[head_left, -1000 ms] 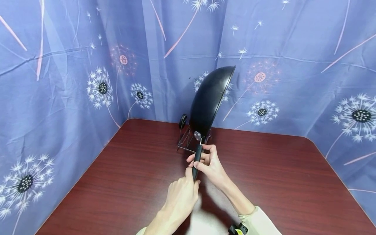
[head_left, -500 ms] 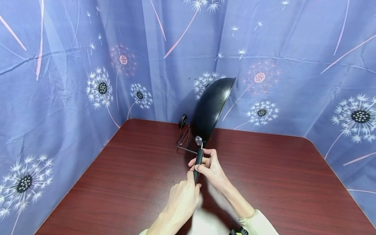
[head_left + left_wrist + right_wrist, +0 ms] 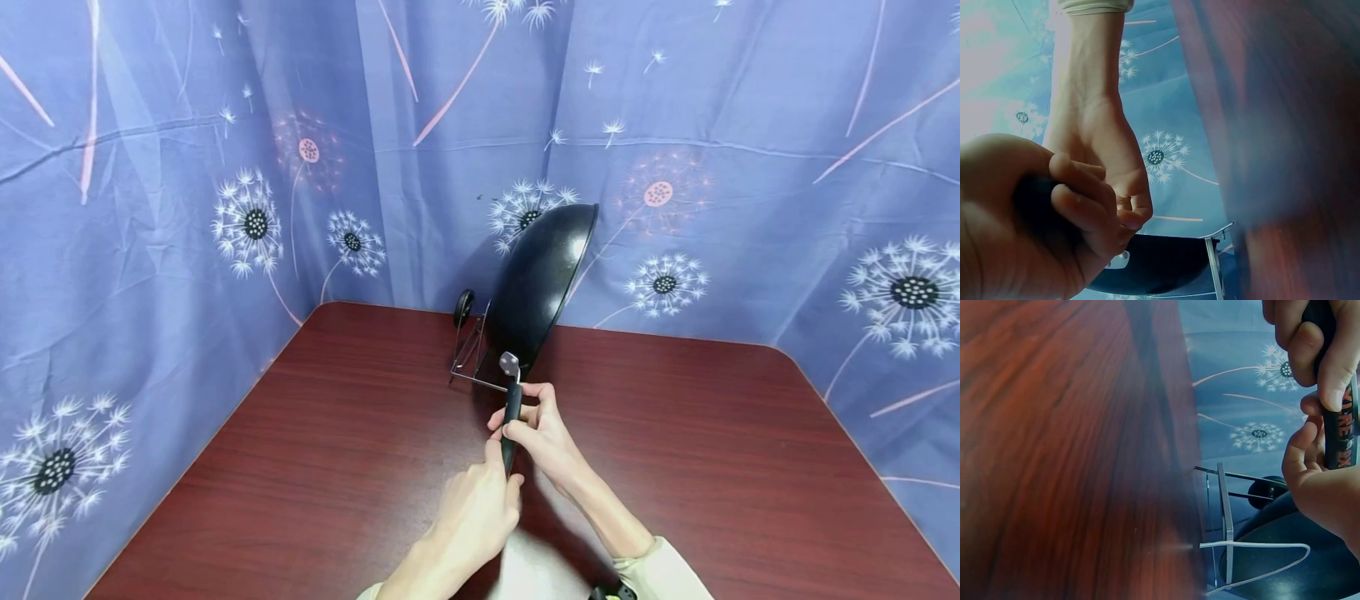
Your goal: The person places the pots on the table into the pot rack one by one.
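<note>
A black wok (image 3: 536, 279) is tilted up on its side in the head view, its rounded underside facing left and its rim to the right. Its black handle (image 3: 513, 403) points toward me, joined by a riveted metal bracket (image 3: 509, 363). My left hand (image 3: 474, 512) grips the end of the handle. Closer to the wok, my right hand (image 3: 551, 440) holds the same handle between thumb and fingers. The wok's lower side overlaps a wire rack (image 3: 478, 382) standing on the table. In the right wrist view, lettering shows on the handle (image 3: 1340, 440).
The dark red wooden table (image 3: 712, 450) runs back to a blue dandelion-print curtain (image 3: 750, 208). A black round disc (image 3: 463, 308) sits at the rack's back left.
The wok has come down and tipped slightly, its top edge lower than before. Both hands have shifted a little toward me and right with the handle. The rack stays put.
</note>
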A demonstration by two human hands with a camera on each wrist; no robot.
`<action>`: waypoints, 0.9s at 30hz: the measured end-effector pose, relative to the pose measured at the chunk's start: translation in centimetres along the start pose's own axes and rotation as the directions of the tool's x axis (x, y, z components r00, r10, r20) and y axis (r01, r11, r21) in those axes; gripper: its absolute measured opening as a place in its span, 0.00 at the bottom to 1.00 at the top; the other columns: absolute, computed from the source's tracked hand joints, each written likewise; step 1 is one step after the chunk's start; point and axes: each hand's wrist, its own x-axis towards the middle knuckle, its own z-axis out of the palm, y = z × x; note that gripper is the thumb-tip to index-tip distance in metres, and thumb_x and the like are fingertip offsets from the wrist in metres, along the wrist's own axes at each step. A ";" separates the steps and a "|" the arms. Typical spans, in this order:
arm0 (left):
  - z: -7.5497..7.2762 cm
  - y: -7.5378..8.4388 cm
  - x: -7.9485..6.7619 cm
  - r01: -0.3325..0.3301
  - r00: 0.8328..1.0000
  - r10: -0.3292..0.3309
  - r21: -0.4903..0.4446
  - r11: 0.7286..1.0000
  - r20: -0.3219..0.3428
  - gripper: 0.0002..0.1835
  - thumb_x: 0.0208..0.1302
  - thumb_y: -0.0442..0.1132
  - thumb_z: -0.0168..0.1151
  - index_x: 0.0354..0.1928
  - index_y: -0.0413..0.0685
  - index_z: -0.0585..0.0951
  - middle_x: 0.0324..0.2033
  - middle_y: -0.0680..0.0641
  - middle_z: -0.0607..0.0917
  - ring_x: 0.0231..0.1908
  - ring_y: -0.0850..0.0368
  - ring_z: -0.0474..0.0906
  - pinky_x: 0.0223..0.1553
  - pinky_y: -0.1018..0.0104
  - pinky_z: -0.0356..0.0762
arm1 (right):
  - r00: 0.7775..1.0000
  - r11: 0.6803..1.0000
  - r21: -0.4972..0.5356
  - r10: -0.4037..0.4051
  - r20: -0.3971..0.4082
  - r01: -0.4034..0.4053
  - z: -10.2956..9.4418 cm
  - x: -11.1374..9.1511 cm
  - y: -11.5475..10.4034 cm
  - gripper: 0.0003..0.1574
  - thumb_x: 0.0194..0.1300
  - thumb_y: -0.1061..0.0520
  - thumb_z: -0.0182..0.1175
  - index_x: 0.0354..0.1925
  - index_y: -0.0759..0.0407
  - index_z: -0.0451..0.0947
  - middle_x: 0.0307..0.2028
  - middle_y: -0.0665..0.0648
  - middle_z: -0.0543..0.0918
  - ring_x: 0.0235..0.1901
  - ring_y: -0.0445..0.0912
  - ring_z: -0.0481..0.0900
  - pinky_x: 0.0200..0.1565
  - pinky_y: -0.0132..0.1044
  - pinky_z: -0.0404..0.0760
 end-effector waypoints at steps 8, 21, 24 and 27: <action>0.6 0.2 0.2 0.069 0.986 -0.046 -0.135 0.988 0.161 0.24 0.69 0.45 0.58 0.59 0.40 0.66 0.18 0.52 0.76 0.17 0.58 0.73 0.18 0.64 0.66 | 0.996 0.996 -0.053 0.074 -0.051 -0.077 -0.7 -0.2 -0.2 0.29 0.61 0.69 0.50 0.57 0.61 0.49 0.34 0.62 0.84 0.30 0.43 0.85 0.40 0.32 0.83; 1.8 -0.1 0.6 0.006 0.976 0.028 -0.154 0.988 0.214 0.28 0.69 0.47 0.59 0.60 0.36 0.64 0.21 0.52 0.77 0.23 0.53 0.80 0.20 0.63 0.69 | 0.991 0.986 -0.108 0.125 -0.043 -0.129 -1.9 -0.2 0.3 0.27 0.63 0.69 0.50 0.56 0.61 0.50 0.35 0.65 0.85 0.30 0.44 0.85 0.41 0.31 0.81; 2.0 -0.1 0.7 0.001 0.971 0.039 -0.166 0.986 0.236 0.28 0.68 0.48 0.59 0.60 0.35 0.64 0.20 0.54 0.77 0.22 0.55 0.79 0.21 0.64 0.68 | 0.990 0.984 -0.112 0.132 -0.044 -0.136 -2.1 -0.3 0.2 0.27 0.63 0.69 0.50 0.56 0.61 0.50 0.34 0.66 0.85 0.30 0.44 0.84 0.40 0.31 0.81; 2.1 0.0 0.8 0.004 0.964 0.045 -0.182 0.983 0.263 0.29 0.69 0.49 0.59 0.59 0.35 0.64 0.17 0.57 0.76 0.20 0.59 0.77 0.21 0.65 0.68 | 0.990 0.979 -0.148 0.138 -0.034 -0.141 -2.5 -0.5 0.1 0.27 0.63 0.69 0.49 0.57 0.62 0.50 0.35 0.66 0.85 0.30 0.44 0.84 0.40 0.31 0.82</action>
